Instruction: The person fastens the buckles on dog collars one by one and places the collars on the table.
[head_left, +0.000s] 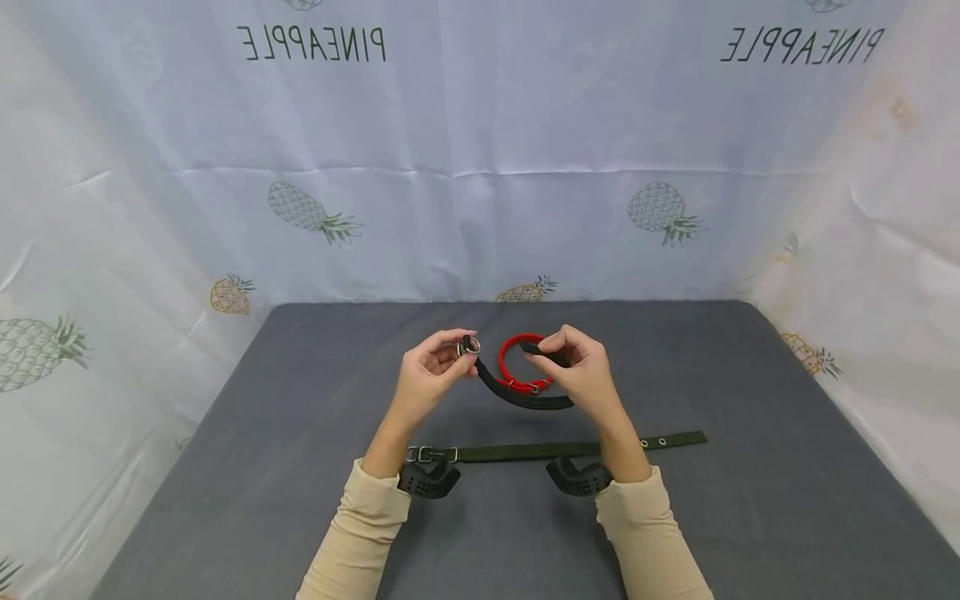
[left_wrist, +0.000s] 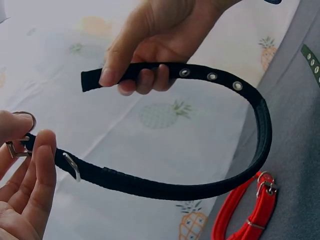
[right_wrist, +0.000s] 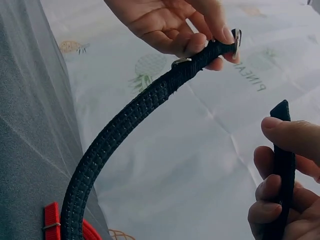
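A black collar (left_wrist: 175, 191) hangs in a curve between my two hands, above the table. My left hand (head_left: 432, 371) pinches its buckle end, where a metal buckle (left_wrist: 19, 148) and a D-ring (left_wrist: 71, 166) show. My right hand (head_left: 583, 371) grips the other end between thumb and fingers, a short tip sticking out past the thumb. Several metal eyelets (left_wrist: 212, 76) line the strap near that end. The buckle and the tip are apart.
A red collar (head_left: 504, 367), fastened in a loop, lies on the grey table (head_left: 300, 433) behind the black one. Nearer me, a green collar (head_left: 517, 452) lies stretched out straight beneath my forearms. A pineapple-print curtain (head_left: 465, 233) surrounds the table's back and sides.
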